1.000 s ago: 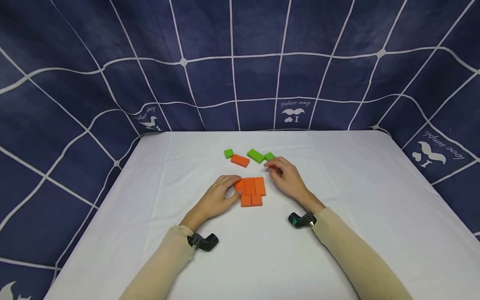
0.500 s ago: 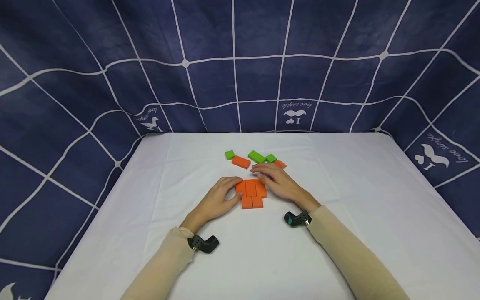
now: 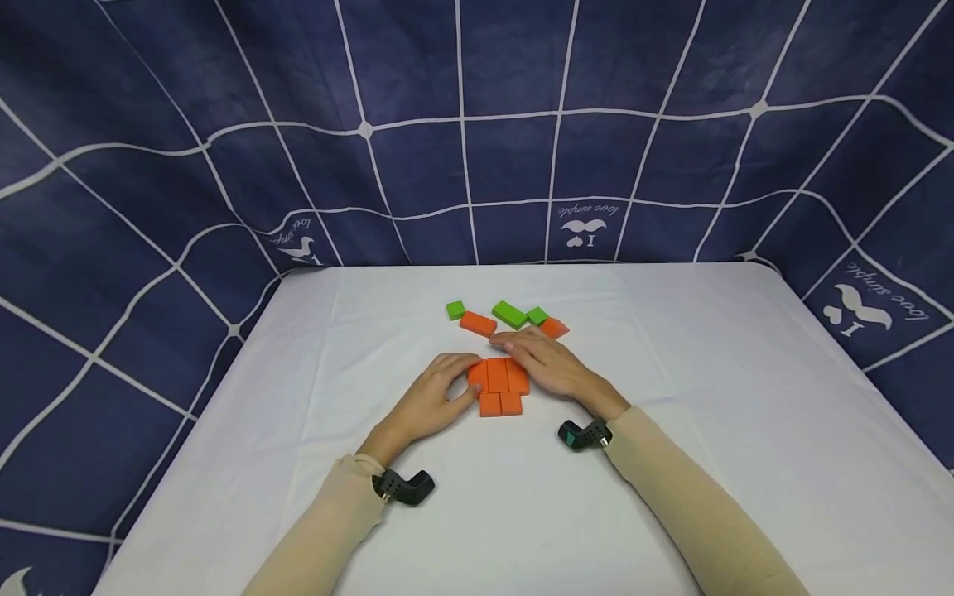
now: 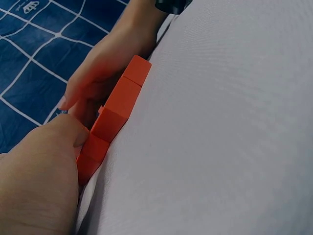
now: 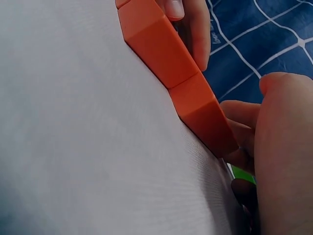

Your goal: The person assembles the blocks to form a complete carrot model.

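Observation:
Several orange blocks point(image 3: 497, 377) lie side by side on the white cloth, three longer ones in a far row and two shorter ones in front. My left hand point(image 3: 428, 403) holds the left long block, its index finger at the far end and thumb near the lower corner. My right hand point(image 3: 549, 364) lies along the right side of the group, fingers stretched across its far edge and overlapping the right long block. In the right wrist view, the side faces of the blocks point(image 5: 200, 110) show between both hands. The right hand's fingertips are partly hidden in the wrist views.
Beyond the hands lie a small green block point(image 3: 455, 310), an orange block point(image 3: 478, 324), a longer green block point(image 3: 510, 314), another small green block point(image 3: 537, 315) and a pointed orange block point(image 3: 554, 328). A dark blue grid-patterned curtain point(image 3: 417, 165) surrounds the table's far side.
My right hand has moved left from the pointed orange block, now uncovered, to the far right edge of the orange group. The left hand stays at the left long block.

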`<state>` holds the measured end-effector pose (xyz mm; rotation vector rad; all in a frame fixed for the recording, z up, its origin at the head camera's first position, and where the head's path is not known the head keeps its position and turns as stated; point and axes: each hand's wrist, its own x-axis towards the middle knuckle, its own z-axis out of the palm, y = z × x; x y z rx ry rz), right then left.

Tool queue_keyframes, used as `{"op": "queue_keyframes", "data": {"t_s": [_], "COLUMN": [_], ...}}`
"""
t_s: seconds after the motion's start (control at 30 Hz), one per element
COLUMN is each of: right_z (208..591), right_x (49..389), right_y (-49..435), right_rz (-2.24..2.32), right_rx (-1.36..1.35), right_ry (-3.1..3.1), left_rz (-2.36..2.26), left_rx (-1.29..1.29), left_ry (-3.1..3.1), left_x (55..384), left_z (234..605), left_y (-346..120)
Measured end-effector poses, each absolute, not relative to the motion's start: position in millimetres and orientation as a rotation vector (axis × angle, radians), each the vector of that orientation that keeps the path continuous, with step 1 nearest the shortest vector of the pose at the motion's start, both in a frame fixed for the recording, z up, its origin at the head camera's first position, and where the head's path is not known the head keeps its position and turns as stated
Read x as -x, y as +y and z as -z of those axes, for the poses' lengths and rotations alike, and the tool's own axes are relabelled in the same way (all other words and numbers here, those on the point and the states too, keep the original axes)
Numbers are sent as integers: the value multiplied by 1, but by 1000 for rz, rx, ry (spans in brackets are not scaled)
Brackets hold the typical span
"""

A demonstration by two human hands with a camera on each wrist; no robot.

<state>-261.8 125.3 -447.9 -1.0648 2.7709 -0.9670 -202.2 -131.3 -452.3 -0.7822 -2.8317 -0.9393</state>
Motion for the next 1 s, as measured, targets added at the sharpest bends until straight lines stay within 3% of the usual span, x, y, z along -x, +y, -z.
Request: {"op": "queue_keyframes", "data": {"t_s": [1.0], "right_z": [447], "right_x": [267], "right_y": [118], "right_rz": [953], "right_rx": [984], "right_ry": [2809], "left_rz": [948], "left_rx": [795], "left_ry": [-2804], "left_x": [203], "left_z": [453], "left_y": [-132]}}
